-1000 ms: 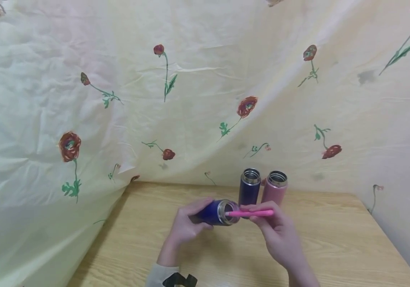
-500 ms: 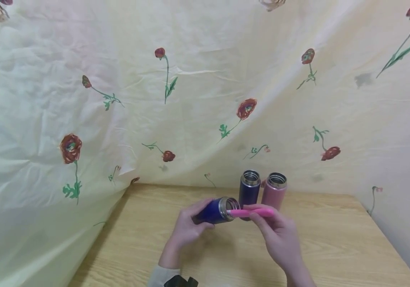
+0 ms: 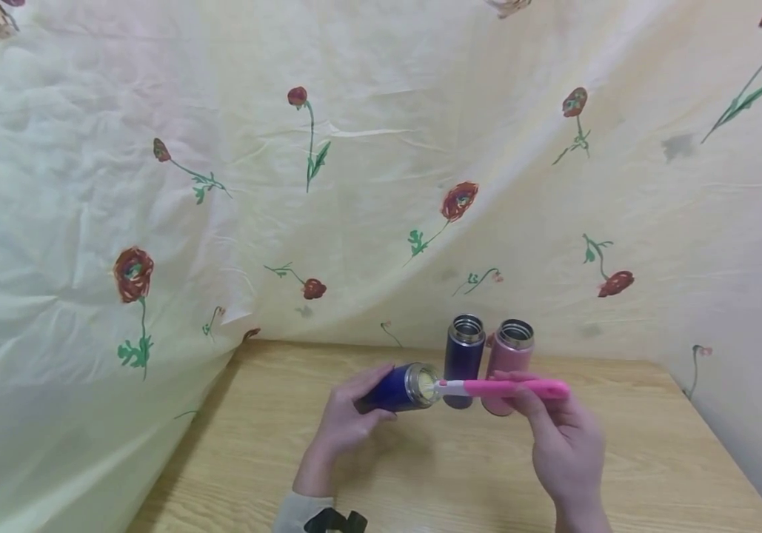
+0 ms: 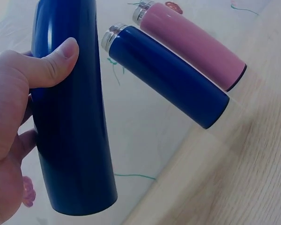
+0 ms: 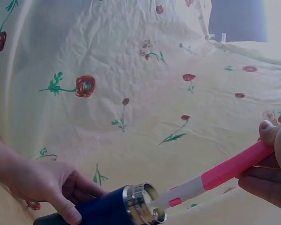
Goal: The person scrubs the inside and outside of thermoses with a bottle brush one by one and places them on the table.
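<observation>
A blue metal vacuum flask [image 3: 389, 392] lies tilted in my left hand [image 3: 343, 422], its open steel mouth facing right. In the left wrist view the thumb presses on the side of this flask [image 4: 75, 140], and the other fingers go behind it. My right hand [image 3: 570, 444] pinches the pink handle of a bottle brush [image 3: 487, 389]. In the right wrist view the white neck of the brush [image 5: 189, 190] points into the flask's mouth [image 5: 145, 204]. Something pale fills part of that mouth, and most of the brush head is hidden inside.
Behind the hands, a second blue flask [image 3: 463, 366] and a pink flask [image 3: 512, 352] stand upright side by side, both without lids. The wooden table [image 3: 274, 385] ends against a flower-printed cloth [image 3: 354, 185] hanging at the back and left.
My right hand first eased left, then moved right, pulling the brush partway out of the flask. Its white neck now shows outside the mouth. The left hand has stayed nearly still.
</observation>
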`<action>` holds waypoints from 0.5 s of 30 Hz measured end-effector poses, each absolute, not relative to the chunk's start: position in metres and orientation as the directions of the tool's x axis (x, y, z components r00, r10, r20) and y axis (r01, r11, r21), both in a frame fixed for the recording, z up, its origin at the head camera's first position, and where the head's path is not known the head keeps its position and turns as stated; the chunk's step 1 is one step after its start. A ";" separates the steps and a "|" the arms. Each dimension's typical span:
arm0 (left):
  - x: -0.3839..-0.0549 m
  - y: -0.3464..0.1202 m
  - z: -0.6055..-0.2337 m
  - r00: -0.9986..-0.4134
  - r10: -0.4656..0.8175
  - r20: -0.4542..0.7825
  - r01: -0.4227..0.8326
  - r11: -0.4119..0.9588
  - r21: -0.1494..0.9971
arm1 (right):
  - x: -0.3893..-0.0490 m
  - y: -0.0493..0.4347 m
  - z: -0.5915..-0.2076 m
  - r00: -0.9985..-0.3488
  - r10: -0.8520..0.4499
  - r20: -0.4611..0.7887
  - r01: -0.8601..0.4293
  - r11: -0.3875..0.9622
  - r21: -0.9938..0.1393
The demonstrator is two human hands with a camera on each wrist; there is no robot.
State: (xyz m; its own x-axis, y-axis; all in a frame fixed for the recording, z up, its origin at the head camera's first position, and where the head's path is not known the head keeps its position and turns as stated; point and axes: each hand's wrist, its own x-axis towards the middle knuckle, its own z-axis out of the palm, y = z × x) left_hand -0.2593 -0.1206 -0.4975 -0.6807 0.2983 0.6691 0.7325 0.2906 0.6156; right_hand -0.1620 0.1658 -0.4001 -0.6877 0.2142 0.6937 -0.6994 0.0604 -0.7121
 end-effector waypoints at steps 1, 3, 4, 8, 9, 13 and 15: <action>-0.260 -0.121 -0.497 -0.678 0.300 0.671 0.735 0.289 0.613 | -0.161 0.167 -0.398 -0.697 0.237 0.677 -0.686 0.055 -0.725; -0.261 -0.121 -0.497 -0.668 0.307 0.678 0.744 0.283 0.605 | -0.160 0.169 -0.395 -0.717 0.280 0.639 -0.660 0.025 -0.751; -0.261 -0.121 -0.497 -0.663 0.311 0.680 0.748 0.283 0.600 | -0.159 0.171 -0.394 -0.725 0.300 0.620 -0.646 0.016 -0.763; -0.264 -0.123 -0.497 -0.652 0.322 0.686 0.758 0.285 0.587 | -0.158 0.178 -0.392 -0.721 0.375 0.583 -0.639 -0.035 -0.768; -0.264 -0.123 -0.497 -0.645 0.322 0.693 0.764 0.289 0.578 | -0.158 0.180 -0.392 -0.716 0.390 0.579 -0.646 -0.056 -0.761; -0.266 -0.124 -0.498 -0.619 0.315 0.720 0.785 0.295 0.546 | -0.155 0.186 -0.388 -0.718 0.471 0.513 -0.617 -0.089 -0.782; -0.268 -0.125 -0.498 -0.594 0.311 0.742 0.803 0.290 0.521 | -0.154 0.189 -0.386 -0.699 0.521 0.490 -0.620 -0.101 -0.778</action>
State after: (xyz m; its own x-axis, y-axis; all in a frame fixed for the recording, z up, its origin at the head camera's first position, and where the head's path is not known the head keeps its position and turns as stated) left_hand -0.2679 -0.1250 -0.4980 -0.5941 0.3105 0.7420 0.8026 0.2902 0.5211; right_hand -0.1542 0.1890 -0.3859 -0.6992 0.5205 0.4901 -0.6204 -0.1011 -0.7778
